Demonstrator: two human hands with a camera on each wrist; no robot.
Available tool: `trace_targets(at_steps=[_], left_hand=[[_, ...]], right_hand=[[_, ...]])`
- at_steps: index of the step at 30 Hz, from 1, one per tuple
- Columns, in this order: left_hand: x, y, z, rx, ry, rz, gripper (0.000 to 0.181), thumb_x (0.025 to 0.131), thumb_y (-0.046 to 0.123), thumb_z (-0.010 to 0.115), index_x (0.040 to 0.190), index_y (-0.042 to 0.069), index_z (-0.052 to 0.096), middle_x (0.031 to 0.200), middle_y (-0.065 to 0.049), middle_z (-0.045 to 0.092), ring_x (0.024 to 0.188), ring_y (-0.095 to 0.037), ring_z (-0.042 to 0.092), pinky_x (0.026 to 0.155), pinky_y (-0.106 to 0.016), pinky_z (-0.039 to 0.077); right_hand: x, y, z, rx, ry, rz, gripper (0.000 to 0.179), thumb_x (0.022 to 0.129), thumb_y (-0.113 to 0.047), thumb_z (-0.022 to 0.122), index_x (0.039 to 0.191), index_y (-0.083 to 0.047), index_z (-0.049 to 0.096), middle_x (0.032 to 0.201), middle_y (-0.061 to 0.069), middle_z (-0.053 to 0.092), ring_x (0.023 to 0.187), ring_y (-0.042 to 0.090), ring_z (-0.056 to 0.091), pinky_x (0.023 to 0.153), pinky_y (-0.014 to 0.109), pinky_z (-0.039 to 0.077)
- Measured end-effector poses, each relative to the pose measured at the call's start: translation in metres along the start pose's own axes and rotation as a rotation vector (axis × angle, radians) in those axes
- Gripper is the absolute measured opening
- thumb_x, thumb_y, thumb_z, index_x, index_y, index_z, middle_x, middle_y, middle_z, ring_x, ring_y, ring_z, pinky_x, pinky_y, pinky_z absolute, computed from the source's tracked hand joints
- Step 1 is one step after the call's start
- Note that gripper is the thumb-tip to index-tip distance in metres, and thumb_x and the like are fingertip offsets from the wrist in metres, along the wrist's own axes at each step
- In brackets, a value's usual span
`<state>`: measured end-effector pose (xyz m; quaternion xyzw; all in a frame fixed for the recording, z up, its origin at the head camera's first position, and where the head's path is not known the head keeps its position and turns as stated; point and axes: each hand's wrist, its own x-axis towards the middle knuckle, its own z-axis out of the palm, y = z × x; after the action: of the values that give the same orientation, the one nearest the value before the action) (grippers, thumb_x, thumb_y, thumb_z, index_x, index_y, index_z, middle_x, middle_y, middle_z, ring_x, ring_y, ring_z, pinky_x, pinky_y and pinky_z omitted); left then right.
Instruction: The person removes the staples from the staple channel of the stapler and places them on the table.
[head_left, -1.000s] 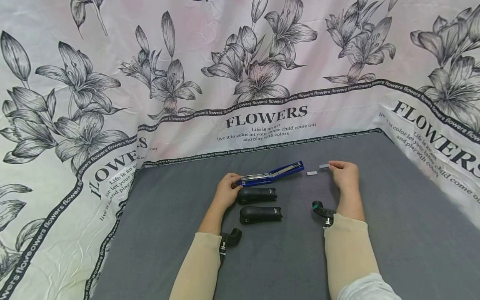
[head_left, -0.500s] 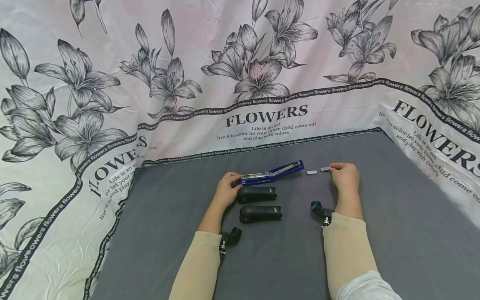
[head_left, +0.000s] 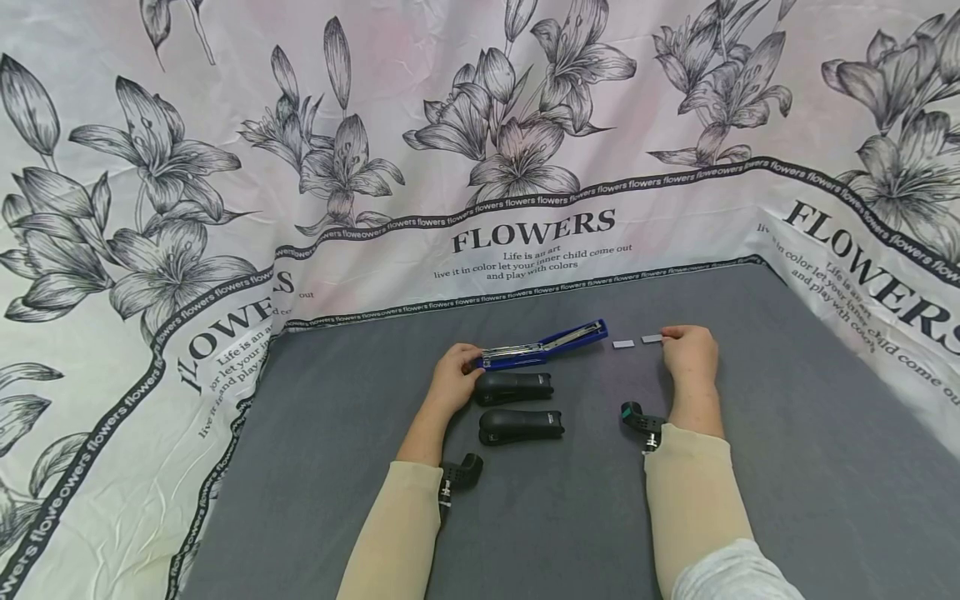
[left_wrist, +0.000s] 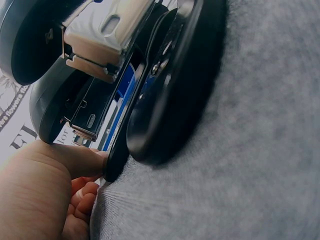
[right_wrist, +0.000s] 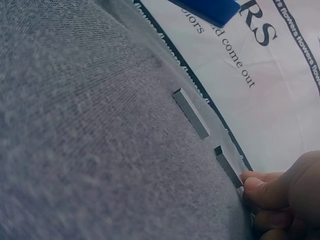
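Note:
A blue stapler lies opened out at the back of the table, its metal staple channel exposed. My left hand grips its left end; in the left wrist view the hand's thumb is beside it, the grip partly hidden by black staplers. My right hand pinches the right end of a staple strip low at the cloth. Left of that strip, a second staple strip lies apart from it, near the raised tip of the blue stapler.
Two black staplers, a rear one and a front one, lie nearer me than the blue one. Grey cloth covers the table. A flower-printed curtain hangs along the back and sides.
My right hand has lowered the staple strip slightly towards the cloth, bringing it about level with the other strip. The left hand and the blue stapler stay in place.

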<state>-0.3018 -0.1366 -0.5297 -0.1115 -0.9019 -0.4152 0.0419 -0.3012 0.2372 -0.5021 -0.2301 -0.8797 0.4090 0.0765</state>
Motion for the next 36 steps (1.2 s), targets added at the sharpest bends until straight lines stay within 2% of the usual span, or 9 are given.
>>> trace_targets(at_steps=[8, 12, 17, 19, 23, 27, 33, 36], left_hand=[[0.000, 0.000, -0.001, 0.010, -0.001, 0.009, 0.033, 0.095, 0.000, 0.071, 0.128, 0.000, 0.071, 0.123, -0.009, 0.063, 0.094, -0.022, 0.057, 0.083, -0.040, 0.049], [0.000, -0.001, -0.002, 0.017, -0.001, 0.019, 0.033, 0.095, 0.000, 0.071, 0.128, 0.000, 0.071, 0.123, -0.010, 0.063, 0.093, -0.023, 0.057, 0.083, -0.040, 0.048], [-0.001, -0.002, -0.002, 0.016, -0.006, 0.019, 0.034, 0.094, -0.001, 0.071, 0.129, 0.001, 0.070, 0.123, -0.010, 0.063, 0.092, -0.022, 0.056, 0.082, -0.039, 0.048], [-0.002, -0.002, -0.002, 0.005, -0.007, 0.013, 0.035, 0.094, -0.002, 0.071, 0.129, 0.001, 0.070, 0.123, -0.010, 0.063, 0.092, -0.022, 0.055, 0.081, -0.039, 0.047], [-0.002, -0.002, -0.002, -0.005, -0.003, 0.019, 0.036, 0.094, -0.003, 0.071, 0.130, 0.001, 0.070, 0.123, -0.010, 0.063, 0.091, -0.022, 0.055, 0.081, -0.039, 0.047], [-0.002, -0.001, -0.002, -0.008, -0.004, 0.009, 0.037, 0.094, -0.003, 0.070, 0.131, 0.002, 0.070, 0.124, -0.010, 0.063, 0.092, -0.022, 0.055, 0.081, -0.039, 0.047], [-0.001, -0.001, -0.001, 0.000, 0.001, 0.011, 0.036, 0.095, -0.003, 0.070, 0.130, 0.001, 0.070, 0.124, -0.010, 0.063, 0.092, -0.022, 0.055, 0.082, -0.039, 0.047], [0.000, -0.001, -0.001, 0.000, 0.002, 0.008, 0.036, 0.094, -0.003, 0.070, 0.130, 0.001, 0.070, 0.124, -0.010, 0.063, 0.093, -0.022, 0.056, 0.082, -0.039, 0.047]], right_hand=[[-0.006, -0.017, -0.014, 0.085, -0.067, -0.051, 0.037, 0.109, -0.017, 0.049, 0.139, -0.001, 0.063, 0.141, 0.022, 0.059, 0.133, 0.041, 0.050, 0.103, 0.054, 0.043], [-0.013, -0.035, -0.018, 0.148, -0.115, -0.103, 0.039, 0.110, -0.021, 0.048, 0.143, -0.005, 0.061, 0.140, 0.022, 0.059, 0.121, 0.038, 0.058, 0.091, 0.048, 0.048], [-0.025, -0.059, -0.017, 0.181, -0.146, -0.201, 0.037, 0.111, -0.019, 0.048, 0.142, -0.005, 0.061, 0.119, 0.022, 0.065, 0.093, 0.032, 0.061, 0.066, 0.034, 0.044], [-0.032, -0.069, -0.015, 0.181, -0.153, -0.253, 0.036, 0.110, -0.018, 0.050, 0.140, -0.005, 0.063, 0.108, 0.021, 0.067, 0.088, 0.029, 0.061, 0.061, 0.031, 0.043], [-0.045, -0.089, -0.008, 0.187, -0.190, -0.342, 0.034, 0.109, -0.016, 0.052, 0.138, -0.005, 0.065, 0.102, 0.021, 0.068, 0.085, 0.033, 0.063, 0.058, 0.030, 0.045], [-0.057, -0.105, 0.002, 0.181, -0.256, -0.416, 0.033, 0.109, -0.014, 0.051, 0.138, -0.005, 0.065, 0.109, 0.021, 0.068, 0.089, 0.039, 0.065, 0.062, 0.032, 0.048], [-0.076, -0.123, 0.016, 0.144, -0.331, -0.540, 0.030, 0.107, -0.014, 0.057, 0.134, -0.006, 0.067, 0.122, 0.016, 0.066, 0.099, 0.030, 0.063, 0.074, 0.042, 0.048], [-0.086, -0.132, 0.023, 0.123, -0.380, -0.598, 0.029, 0.105, -0.014, 0.061, 0.132, -0.007, 0.068, 0.122, 0.013, 0.066, 0.102, 0.029, 0.064, 0.078, 0.044, 0.050]])
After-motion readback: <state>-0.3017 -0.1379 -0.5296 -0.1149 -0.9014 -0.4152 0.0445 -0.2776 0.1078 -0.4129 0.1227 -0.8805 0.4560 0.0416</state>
